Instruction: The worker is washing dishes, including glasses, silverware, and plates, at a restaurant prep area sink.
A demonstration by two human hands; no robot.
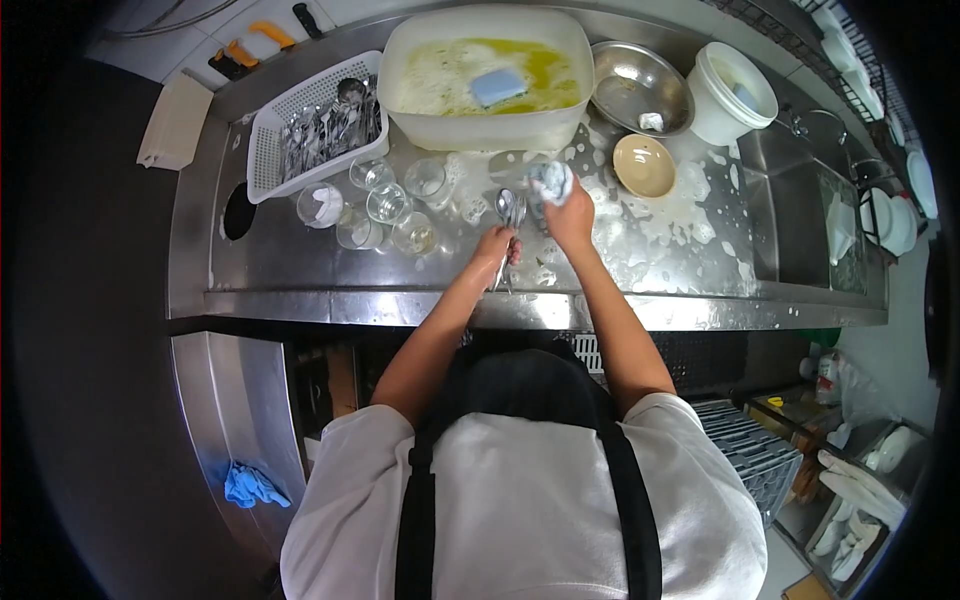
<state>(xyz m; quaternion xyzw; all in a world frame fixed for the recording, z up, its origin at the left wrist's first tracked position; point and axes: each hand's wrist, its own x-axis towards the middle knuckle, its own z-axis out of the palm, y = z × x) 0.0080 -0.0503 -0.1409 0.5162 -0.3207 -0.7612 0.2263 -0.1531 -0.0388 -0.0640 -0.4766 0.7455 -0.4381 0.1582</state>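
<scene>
My left hand (498, 246) is closed around several pieces of metal cutlery, with a spoon's bowl (505, 199) pointing away from me. Just right of it, my right hand (571, 217) grips a wet, whitish scrubbing cloth (553, 182); the fingers behind the cloth are partly hidden. Beyond both hands stands a large plastic tub (480, 135) of soapy, yellowish water with a light blue sponge (497, 87) in it. Several drinking glasses (388, 203) stand to the left, one with a crumpled white thing (327, 206) in it. A beige bowl (644, 166) lies to the right.
A white perforated basket (262, 154) of cutlery stands at the left, near a round hole (240, 212) in the steel counter (285, 262). A steel basin (667, 79) and a white bucket (716, 112) stand at the back right, beside a sink (795, 217). Foam covers part of the counter.
</scene>
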